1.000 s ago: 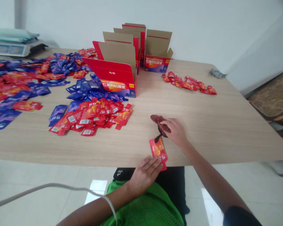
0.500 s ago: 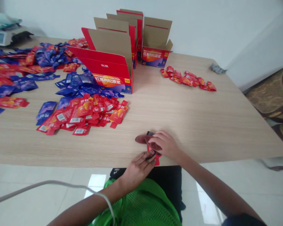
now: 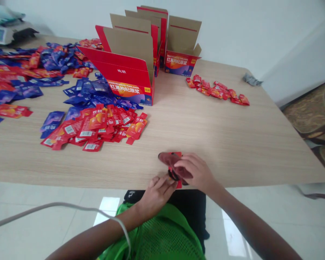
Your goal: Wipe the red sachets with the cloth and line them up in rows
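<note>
At the table's near edge my right hand (image 3: 196, 171) is closed on a small dark red cloth pouch (image 3: 170, 159) and presses it down over a red sachet (image 3: 178, 183), of which only edges show. My left hand (image 3: 158, 191) reaches up from below the edge, fingers bent, its fingertips touching the sachet's lower end and the pouch's black cord. A heap of red sachets (image 3: 97, 126) lies to the left of my hands, with blue sachets (image 3: 92, 92) behind it.
Open red cardboard boxes (image 3: 124, 77) stand at the back middle, another (image 3: 180, 59) beside them. A row of red sachets (image 3: 218, 92) lies at the right. More blue and red sachets cover the far left. A scale (image 3: 5, 32) sits in the back left corner. A white cable (image 3: 56, 209) crosses below.
My right hand has drawn the pouch toward the near edge and over the red sachet, which lay uncovered a second ago. My left hand has closed in under it.
</note>
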The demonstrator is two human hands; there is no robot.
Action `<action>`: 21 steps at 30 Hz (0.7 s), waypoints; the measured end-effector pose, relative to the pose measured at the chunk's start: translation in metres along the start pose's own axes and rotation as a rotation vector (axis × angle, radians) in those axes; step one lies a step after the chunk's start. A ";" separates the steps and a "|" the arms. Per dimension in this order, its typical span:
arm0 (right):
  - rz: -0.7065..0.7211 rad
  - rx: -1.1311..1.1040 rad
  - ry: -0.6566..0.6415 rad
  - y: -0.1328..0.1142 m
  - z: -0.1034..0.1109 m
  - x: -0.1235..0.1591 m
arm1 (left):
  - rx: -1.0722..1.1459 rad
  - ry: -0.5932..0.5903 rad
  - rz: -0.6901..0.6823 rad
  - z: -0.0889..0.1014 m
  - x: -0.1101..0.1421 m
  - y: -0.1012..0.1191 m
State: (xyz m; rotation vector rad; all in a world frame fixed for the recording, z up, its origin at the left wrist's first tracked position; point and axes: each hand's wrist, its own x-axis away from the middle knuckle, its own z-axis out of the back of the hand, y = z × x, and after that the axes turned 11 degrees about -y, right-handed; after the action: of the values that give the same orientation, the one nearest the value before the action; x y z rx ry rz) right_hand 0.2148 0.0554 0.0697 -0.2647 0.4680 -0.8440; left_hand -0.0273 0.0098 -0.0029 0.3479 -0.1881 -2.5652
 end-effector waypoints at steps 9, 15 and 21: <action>0.009 0.111 -0.089 0.036 -0.026 -0.040 | 0.068 0.000 -0.041 0.006 -0.007 -0.002; -0.087 0.183 0.120 0.054 0.002 -0.072 | 0.109 0.022 0.005 0.007 -0.007 0.000; -0.067 0.013 0.156 -0.012 0.011 -0.010 | 0.139 0.040 0.008 0.009 -0.009 0.001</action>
State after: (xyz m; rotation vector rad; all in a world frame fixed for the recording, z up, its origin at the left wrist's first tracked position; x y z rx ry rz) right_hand 0.2070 0.0561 0.0869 -0.2038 0.6018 -0.9371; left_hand -0.0220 0.0147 0.0073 0.4490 -0.3534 -2.5411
